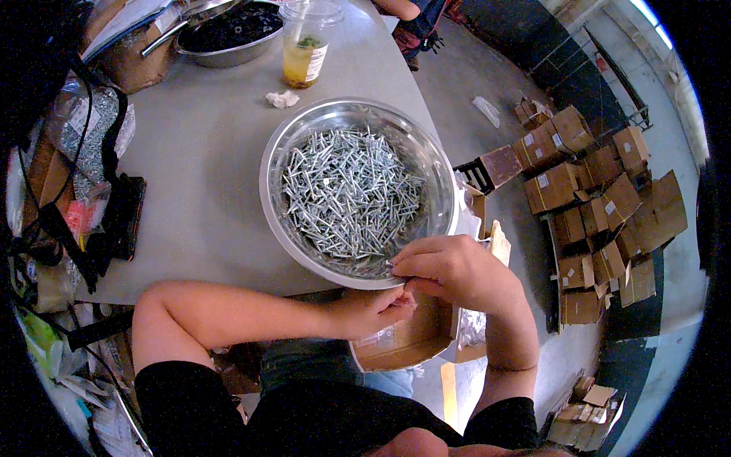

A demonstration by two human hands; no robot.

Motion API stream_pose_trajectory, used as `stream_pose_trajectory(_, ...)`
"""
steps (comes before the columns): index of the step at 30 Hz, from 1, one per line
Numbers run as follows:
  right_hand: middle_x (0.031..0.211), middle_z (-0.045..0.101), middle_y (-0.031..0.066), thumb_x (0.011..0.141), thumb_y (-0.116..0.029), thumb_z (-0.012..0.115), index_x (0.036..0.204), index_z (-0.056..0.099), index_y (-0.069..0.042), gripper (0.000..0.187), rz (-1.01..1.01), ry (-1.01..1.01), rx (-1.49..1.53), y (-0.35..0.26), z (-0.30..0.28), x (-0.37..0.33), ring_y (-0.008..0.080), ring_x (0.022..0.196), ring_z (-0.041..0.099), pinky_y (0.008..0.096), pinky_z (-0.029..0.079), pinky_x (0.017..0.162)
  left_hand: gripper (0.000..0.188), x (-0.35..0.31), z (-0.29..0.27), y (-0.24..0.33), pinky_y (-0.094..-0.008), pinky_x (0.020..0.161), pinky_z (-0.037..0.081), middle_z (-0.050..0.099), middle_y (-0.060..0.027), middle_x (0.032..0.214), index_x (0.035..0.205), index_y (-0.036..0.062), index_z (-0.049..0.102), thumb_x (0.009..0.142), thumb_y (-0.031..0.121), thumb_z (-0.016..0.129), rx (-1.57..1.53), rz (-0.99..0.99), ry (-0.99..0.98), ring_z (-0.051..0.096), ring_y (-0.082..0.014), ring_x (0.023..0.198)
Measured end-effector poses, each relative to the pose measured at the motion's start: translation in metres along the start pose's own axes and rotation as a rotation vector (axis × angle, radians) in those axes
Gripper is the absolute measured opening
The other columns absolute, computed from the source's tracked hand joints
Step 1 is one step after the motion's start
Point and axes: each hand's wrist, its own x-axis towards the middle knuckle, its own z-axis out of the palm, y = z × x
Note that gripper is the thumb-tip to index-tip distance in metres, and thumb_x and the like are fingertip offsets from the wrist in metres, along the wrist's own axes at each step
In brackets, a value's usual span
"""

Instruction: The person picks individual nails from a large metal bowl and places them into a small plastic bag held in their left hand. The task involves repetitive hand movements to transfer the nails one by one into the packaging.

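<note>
A wide steel bowl (pixel 276 228) stands at the table's near right edge, filled with a loose heap of silvery screws (pixel 346 190). My right hand (pixel 449 266) is at the bowl's near right rim, its thumb and fingers pinched together; what they hold, if anything, is too small to name. Just below the rim, my left hand (pixel 373 311) is closed with its fingers curled in, hiding whatever lies inside. An open cardboard box (pixel 415 335) sits beneath both hands, over my lap.
A clear cup of yellow drink (pixel 306 57), a crumpled tissue (pixel 282 99) and a second metal bowl (pixel 228 55) with dark contents are on the grey table (pixel 198 190). Bagged hardware (pixel 87 141) lies at left. Cardboard boxes (pixel 594 206) are piled on the right; another person's arm (pixel 400 9) shows at the top.
</note>
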Motion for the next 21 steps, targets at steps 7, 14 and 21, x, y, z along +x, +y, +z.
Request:
stream_pose_trajectory(7, 0.096, 0.067, 0.0104, 0.073, -0.007, 0.061, 0.089, 0.067, -0.005, 0.018, -0.098, 0.175, -0.132, -0.006, 0.010, -0.012, 0.0292, 0.085, 0.067, 0.0367, 0.054, 0.074, 0.026, -0.002, -0.008, 0.000, -0.0301, 0.071, 0.046, 0.057, -0.0038, 0.082, 0.093, 0.0047, 0.054, 0.089, 0.028, 0.066, 0.126, 0.030, -0.121, 0.053, -0.0135, 0.075)
stream_pose_trajectory(14, 0.088, 0.068, 0.0105, 0.067, -0.002, 0.069, 0.082, 0.068, -0.003, 0.015, -0.051, 0.376, -0.001, -0.011, 0.018, -0.040, 0.0276, 0.077, 0.067, 0.0338, 0.054, 0.067, 0.032, 0.001, 0.000, -0.005, -0.0285, 0.070, 0.045, 0.055, -0.0031, 0.082, 0.094, 0.0056, 0.053, 0.086, 0.032, 0.070, -0.052, 0.037, -0.039, 0.052, -0.0128, 0.074)
stream_pose_trajectory(21, 0.090, 0.067, 0.0130, 0.070, -0.005, 0.070, 0.089, 0.066, -0.003, 0.019, -0.015, 0.169, 0.104, -0.023, 0.032, -0.038, 0.0306, 0.080, 0.066, 0.0365, 0.054, 0.070, 0.038, 0.005, 0.005, -0.006, -0.0294, 0.075, 0.046, 0.057, -0.0037, 0.088, 0.103, 0.0037, 0.054, 0.081, 0.025, 0.076, -0.119, 0.101, -0.094, 0.053, -0.0133, 0.084)
